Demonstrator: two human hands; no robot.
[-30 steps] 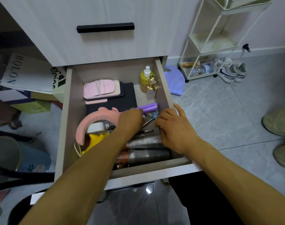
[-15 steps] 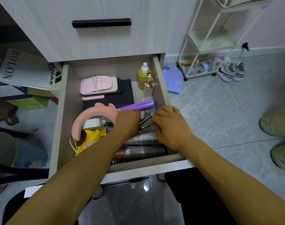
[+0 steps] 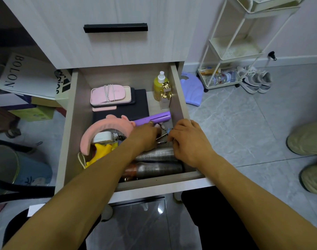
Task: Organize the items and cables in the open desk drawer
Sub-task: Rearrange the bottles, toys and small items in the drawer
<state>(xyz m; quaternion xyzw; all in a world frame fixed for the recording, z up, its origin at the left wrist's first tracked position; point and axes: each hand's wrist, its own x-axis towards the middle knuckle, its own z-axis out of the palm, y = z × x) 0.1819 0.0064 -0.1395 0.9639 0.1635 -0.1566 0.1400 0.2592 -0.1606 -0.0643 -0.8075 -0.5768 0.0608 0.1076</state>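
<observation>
Both hands working in drawer [image 3: 177, 91]: left hand [image 3: 145, 136] and right hand [image 3: 188, 139] curling over small metal clips [image 3: 162, 138], gathering loose bits; exact grip cannot tell.

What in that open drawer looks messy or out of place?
Small metal clips and bits lie jumbled between both hands, and the purple wand lies slanted across the black pad. Nothing looks spilled or broken.

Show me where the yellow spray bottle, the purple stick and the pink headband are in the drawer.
yellow spray bottle [image 3: 157, 87]: head view, on its yellow body.
purple stick [image 3: 154, 118]: head view, mid-length along its top.
pink headband [image 3: 107, 124]: head view, top of its padded arc.
</observation>
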